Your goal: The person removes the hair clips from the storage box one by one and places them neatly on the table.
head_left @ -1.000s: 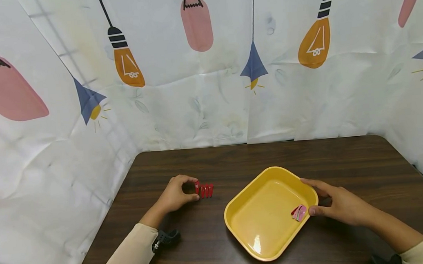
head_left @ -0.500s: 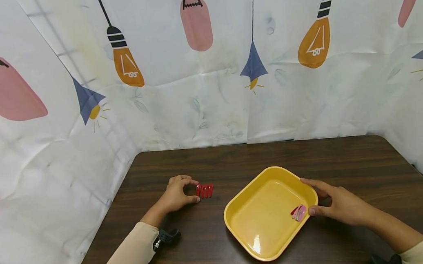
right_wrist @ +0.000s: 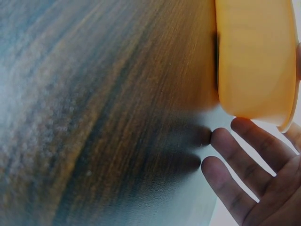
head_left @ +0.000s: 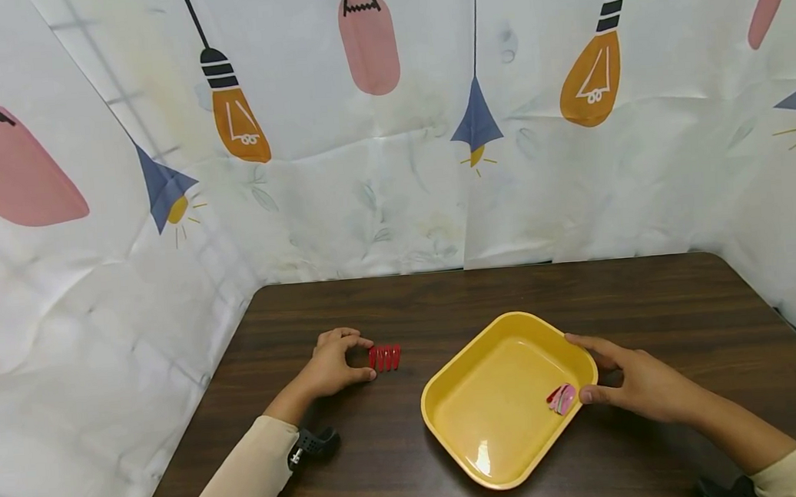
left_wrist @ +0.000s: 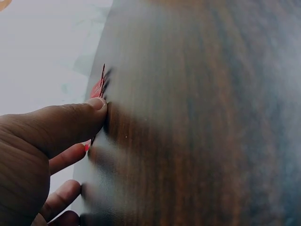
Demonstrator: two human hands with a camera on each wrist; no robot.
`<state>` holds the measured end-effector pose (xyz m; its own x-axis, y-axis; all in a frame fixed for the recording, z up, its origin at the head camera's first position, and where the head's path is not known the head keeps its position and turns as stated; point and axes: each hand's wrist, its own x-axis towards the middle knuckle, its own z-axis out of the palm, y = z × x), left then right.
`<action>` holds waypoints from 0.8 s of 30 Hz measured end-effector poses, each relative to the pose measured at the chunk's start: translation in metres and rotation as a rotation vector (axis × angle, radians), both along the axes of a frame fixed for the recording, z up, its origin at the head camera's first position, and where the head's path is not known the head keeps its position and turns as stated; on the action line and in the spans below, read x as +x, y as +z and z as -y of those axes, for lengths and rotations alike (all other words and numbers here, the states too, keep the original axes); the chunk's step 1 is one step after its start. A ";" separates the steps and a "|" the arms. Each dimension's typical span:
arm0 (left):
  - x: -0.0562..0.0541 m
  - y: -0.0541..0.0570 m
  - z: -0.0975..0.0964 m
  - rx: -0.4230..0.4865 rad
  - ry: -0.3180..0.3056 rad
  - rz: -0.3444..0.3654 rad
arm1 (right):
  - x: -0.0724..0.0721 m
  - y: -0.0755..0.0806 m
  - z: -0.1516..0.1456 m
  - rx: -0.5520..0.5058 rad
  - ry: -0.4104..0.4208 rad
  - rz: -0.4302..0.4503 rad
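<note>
Several slim red hair clips [head_left: 387, 358] lie side by side in a short row on the table. My left hand [head_left: 332, 365] is at the row's left end, pinching the leftmost clip lengthwise between thumb and index finger. In the left wrist view, the thumb covers the middle of the red clip [left_wrist: 97, 88]. A yellow tray [head_left: 462, 367] sits to the right, angled on the table. Inside its right side is a small cluster of pink and red clips [head_left: 562, 399]. My right hand [head_left: 639, 385] rests against the tray's right end, its fingers fairly straight and spread.
Dark wood-grain tabletop [head_left: 384, 450] lies between the clips and the tray. Behind and to the left hangs a white curtain [head_left: 394, 195] printed with lamps and bulbs. Dark bands [head_left: 315, 445] show near both wrists.
A red clip at my left fingertips has come down slightly into line with the row. My right hand and the tray have stayed in place.
</note>
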<state>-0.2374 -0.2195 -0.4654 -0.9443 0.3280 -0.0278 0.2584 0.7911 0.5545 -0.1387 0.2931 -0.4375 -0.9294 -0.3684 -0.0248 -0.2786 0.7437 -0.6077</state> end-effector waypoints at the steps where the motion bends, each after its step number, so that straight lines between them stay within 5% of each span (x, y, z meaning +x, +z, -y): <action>1: 0.000 0.000 0.000 0.000 0.000 0.000 | 0.000 0.000 0.000 -0.001 0.001 -0.001; 14: 0.000 0.001 0.001 0.002 -0.016 -0.031 | 0.000 0.000 0.000 0.000 0.002 -0.006; 24: 0.004 0.018 -0.013 0.043 -0.064 -0.049 | 0.000 0.001 0.000 0.003 0.001 0.007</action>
